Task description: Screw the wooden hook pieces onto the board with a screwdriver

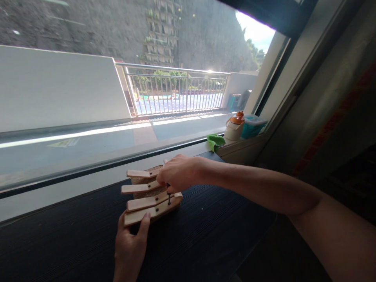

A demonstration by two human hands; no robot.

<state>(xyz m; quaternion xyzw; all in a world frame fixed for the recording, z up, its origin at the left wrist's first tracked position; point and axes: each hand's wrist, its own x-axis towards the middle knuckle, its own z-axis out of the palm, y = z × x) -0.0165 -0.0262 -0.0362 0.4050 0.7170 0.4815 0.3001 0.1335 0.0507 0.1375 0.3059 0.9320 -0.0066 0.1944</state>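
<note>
A wooden piece lies on the dark tabletop, made of several pale, bent wooden strips fixed with dark screws across a rougher brown wood block. My left hand grips the near end of the closest strip, thumb on top and fingers around its left edge. Over the right end of the strips, my right hand is closed around a screwdriver. Its thin dark shaft points down and its tip meets the nearest strip. The fingers hide the handle and part of the strips behind.
The black wood-grain tabletop meets a window sill. A green cloth, a cream bottle with an orange cap and a teal lidded box sit at the back right. Beyond the glass is a metal railing.
</note>
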